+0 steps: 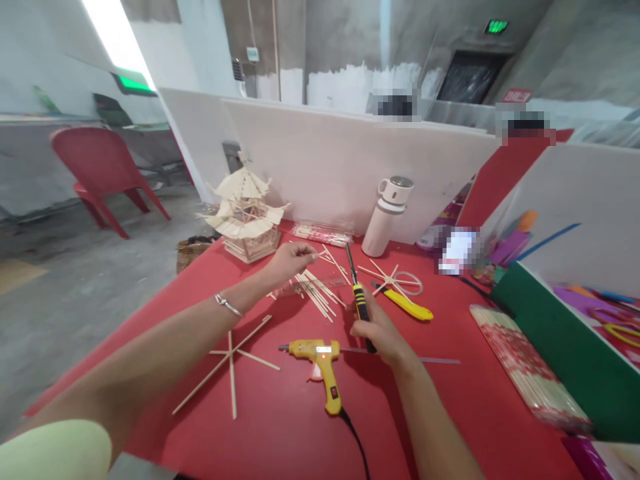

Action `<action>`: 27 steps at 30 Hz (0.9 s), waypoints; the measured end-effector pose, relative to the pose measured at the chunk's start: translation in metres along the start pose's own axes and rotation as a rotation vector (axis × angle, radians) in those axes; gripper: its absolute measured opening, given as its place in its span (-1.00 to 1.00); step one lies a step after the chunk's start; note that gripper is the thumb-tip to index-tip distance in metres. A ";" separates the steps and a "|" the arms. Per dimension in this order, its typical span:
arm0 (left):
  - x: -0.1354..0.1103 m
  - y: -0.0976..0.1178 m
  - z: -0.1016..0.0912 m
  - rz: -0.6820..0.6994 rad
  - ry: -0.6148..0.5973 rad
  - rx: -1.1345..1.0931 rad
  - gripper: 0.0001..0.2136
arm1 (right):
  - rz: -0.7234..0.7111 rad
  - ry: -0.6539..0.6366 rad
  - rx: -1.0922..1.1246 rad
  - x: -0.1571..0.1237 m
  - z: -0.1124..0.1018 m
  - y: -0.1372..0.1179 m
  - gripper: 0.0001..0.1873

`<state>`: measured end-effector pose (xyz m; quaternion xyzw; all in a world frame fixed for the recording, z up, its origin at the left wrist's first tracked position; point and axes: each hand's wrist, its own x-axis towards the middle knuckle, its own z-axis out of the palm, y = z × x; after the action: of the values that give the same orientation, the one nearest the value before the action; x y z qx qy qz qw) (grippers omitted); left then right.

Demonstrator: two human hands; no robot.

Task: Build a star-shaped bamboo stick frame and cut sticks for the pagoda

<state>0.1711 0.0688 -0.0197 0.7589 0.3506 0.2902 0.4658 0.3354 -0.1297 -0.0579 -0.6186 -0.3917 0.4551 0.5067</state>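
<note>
My left hand is pinched on a thin wooden stick above a loose pile of sticks on the red table. My right hand grips the black and yellow handle of a utility knife, its blade pointing away toward the pile. A yellow glue gun stands just in front of my hands, its cord trailing toward me. Glued sticks forming a star lie flat to the left.
A wooden pagoda model stands at the table's far left corner. A white flask, a second yellow cutter, a stick wheel, a metal ruler and a packet of sticks lie around. White partitions close the back.
</note>
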 end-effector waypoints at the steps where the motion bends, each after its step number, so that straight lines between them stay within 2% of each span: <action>1: -0.012 0.006 -0.010 0.011 -0.006 -0.044 -0.74 | -0.020 -0.026 -0.053 -0.005 0.010 -0.005 -0.04; 6: -0.069 0.028 -0.049 0.037 0.053 -0.137 -0.75 | -0.226 -0.039 -0.282 -0.027 0.059 -0.030 0.01; 11: -0.111 0.035 -0.073 0.041 0.076 -0.258 -0.75 | -0.311 -0.065 -0.460 -0.040 0.094 -0.043 0.11; 16: -0.138 0.031 -0.097 0.075 0.104 -0.312 -0.77 | -0.431 -0.082 -0.551 -0.050 0.121 -0.051 0.12; 21: -0.160 0.025 -0.116 0.122 0.137 -0.316 -0.77 | -0.424 -0.109 -0.615 -0.056 0.147 -0.060 0.13; 27: -0.178 0.022 -0.132 0.196 0.255 -0.188 -0.76 | -0.446 -0.111 -0.681 -0.059 0.168 -0.065 0.12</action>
<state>-0.0282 -0.0146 0.0328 0.6998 0.3024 0.4594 0.4558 0.1558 -0.1283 0.0031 -0.6254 -0.6713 0.2112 0.3370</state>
